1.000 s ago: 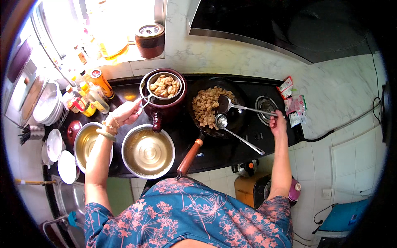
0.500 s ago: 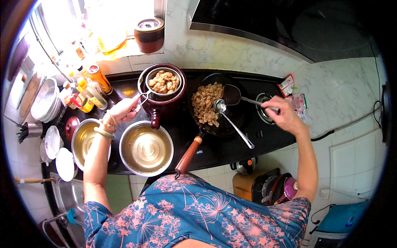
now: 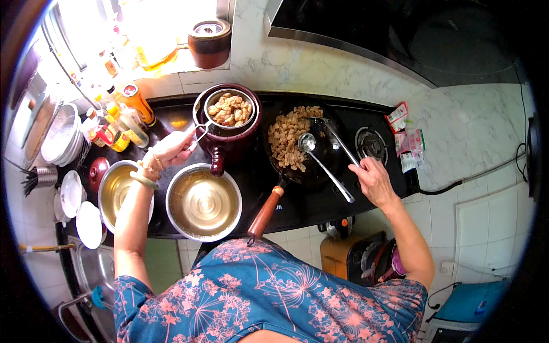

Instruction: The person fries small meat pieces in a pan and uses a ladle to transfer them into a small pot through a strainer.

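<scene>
My left hand (image 3: 173,150) is closed round the handle of a strainer (image 3: 201,128). Its bowl, heaped with browned meat pieces (image 3: 230,110), sits over the mouth of a dark red clay pot (image 3: 229,141). In the black wok (image 3: 320,166) more browned meat pieces (image 3: 289,140) lie along the left side. My right hand (image 3: 374,180) grips the handle of a spatula (image 3: 338,143), whose blade reaches in at the far edge of that meat. A steel ladle (image 3: 307,142) rests in the wok, its handle slanting toward the near right; neither hand touches it.
Two metal basins of yellowish liquid, one in the middle (image 3: 203,203) and one at left (image 3: 117,188), stand on the counter. Bottles (image 3: 128,126) crowd the back left. A wooden wok handle (image 3: 266,212) juts toward me. A gas burner (image 3: 370,144) lies right of the wok.
My right hand has come left and nearer me, and the spatula has turned from flat to edge-on at the far side of the meat. My left hand holds its place.
</scene>
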